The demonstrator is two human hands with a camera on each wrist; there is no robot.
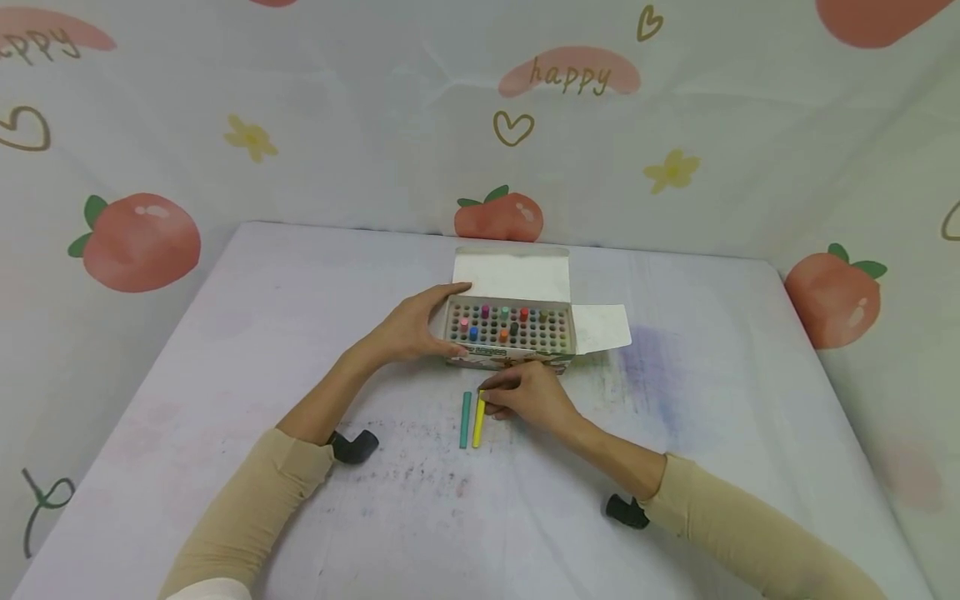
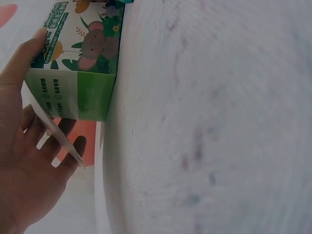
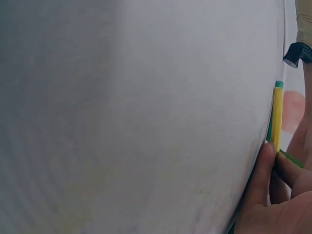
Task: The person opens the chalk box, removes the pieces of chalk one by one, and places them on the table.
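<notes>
An open chalk box [image 1: 491, 353] stands on the table, its tray of holes holding several coloured chalk sticks, upright. My left hand [image 1: 405, 329] holds the box's left end, thumb on the front face and fingers reaching behind. In the left wrist view, the thumb lies on the box's printed face [image 2: 92, 44], and a side flap [image 2: 56, 129] crosses the fingers. In front of the box, my right hand [image 1: 534, 396] pinches the far end of a yellow chalk stick [image 1: 477, 429] between thumb and fingertips. Just left of it, a teal chalk stick [image 1: 465, 421] lies almost parallel.
The box's white lid [image 1: 513, 275] is raised at the back, and a side flap [image 1: 602, 327] sticks out to the right. Chalk smudges [image 1: 652, 379] mark the white tabletop. A patterned cloth [image 1: 360, 108] hangs behind the table. Black wrist devices [image 1: 356, 447] show below both forearms.
</notes>
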